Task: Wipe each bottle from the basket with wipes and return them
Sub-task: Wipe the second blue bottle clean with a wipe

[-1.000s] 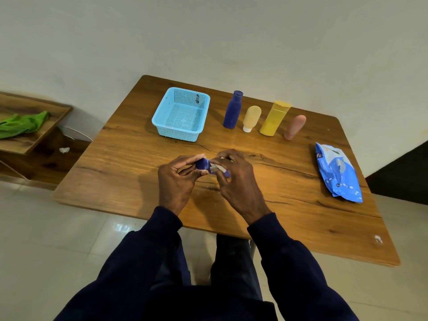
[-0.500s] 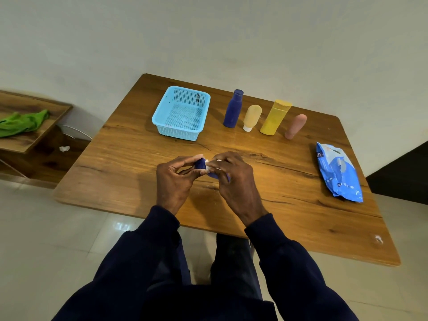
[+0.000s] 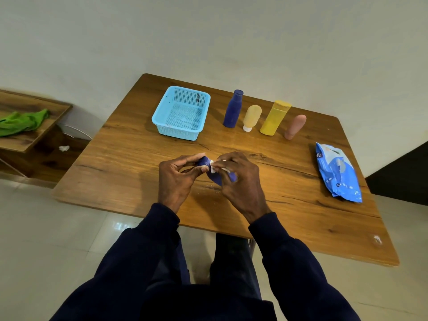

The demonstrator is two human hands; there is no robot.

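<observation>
Head view: left hand [image 3: 178, 179] and right hand [image 3: 240, 181] are gripping the small blue bottle [image 3: 216, 178] mid-table, right pressing white wipe [image 3: 212, 167] on it; basket [image 3: 162, 121] at 11 o'clock is holding none, four bottles [image 3: 273, 119] are standing at 1 o'clock, every return seemingly pending.

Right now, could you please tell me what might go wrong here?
The small blue bottle is pinched between the left hand and right hand with a wipe; it could slip. The dark blue bottle, cream tube, yellow bottle and pink tube stand close together; reaching for one might topple another.
</observation>
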